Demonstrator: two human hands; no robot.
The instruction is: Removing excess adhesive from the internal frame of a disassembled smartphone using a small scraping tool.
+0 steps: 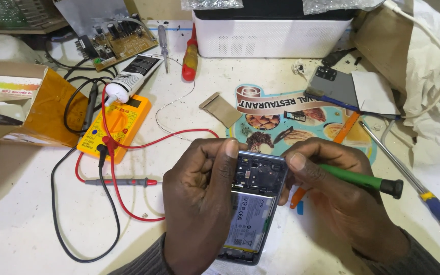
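Centrally, low on the white table (36, 214), an opened phone (253, 203) lies with its back cover off, battery and circuit board showing. The left hand (199, 198) is clamped around the phone's left edge, thumb pressed on its top corner. The right hand (337, 193) is closed on a green-handled screwdriver (362, 181), its fingers touching the phone's upper right edge. Well to the left sits a yellow multimeter (115, 127) with red and black leads trailing over the table. A blue-handled tool (434, 209) lies at the right.
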